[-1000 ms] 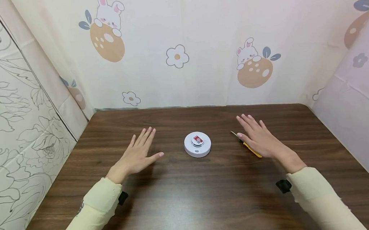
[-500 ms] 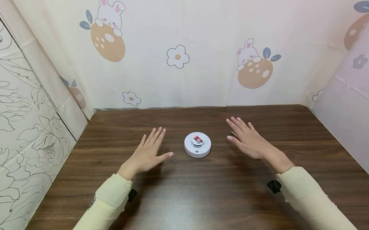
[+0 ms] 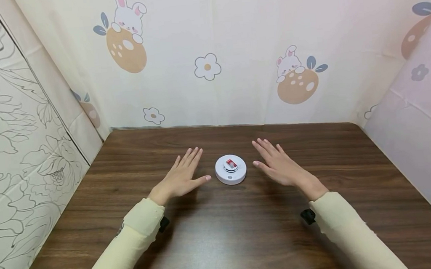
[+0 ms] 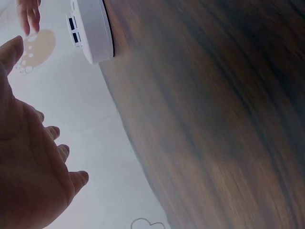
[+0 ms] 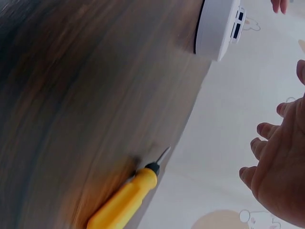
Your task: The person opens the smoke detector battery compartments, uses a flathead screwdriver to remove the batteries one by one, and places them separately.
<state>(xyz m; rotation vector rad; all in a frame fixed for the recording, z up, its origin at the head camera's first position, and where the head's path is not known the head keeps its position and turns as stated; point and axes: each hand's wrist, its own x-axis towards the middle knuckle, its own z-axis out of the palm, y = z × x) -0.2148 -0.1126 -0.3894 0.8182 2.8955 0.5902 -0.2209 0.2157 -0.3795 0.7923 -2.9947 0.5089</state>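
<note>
A round white smoke detector [image 3: 231,170] with a red label on top lies flat on the table. To its left, my left hand [image 3: 181,177] hovers above the wood, straight fingers spread and thumb pointing at the detector without touching it. On the other side my right hand [image 3: 280,167] is held the same way, also apart from the detector. Neither hand holds anything. A yellow-handled screwdriver [image 5: 126,200] lies on the table below the right hand in the right wrist view; from the head view that hand and arm hide it.
The dark wooden table [image 3: 216,244] reaches back to a curtain [image 3: 245,30] printed with rabbits and flowers. Another curtain [image 3: 7,138] with line-drawn flowers hangs along the left side. Small black devices sit at both wrists.
Both hands have moved inward toward the smoke detector, fingers still straight. The right hand now covers the screwdriver in the head view. The detector has stayed in place.
</note>
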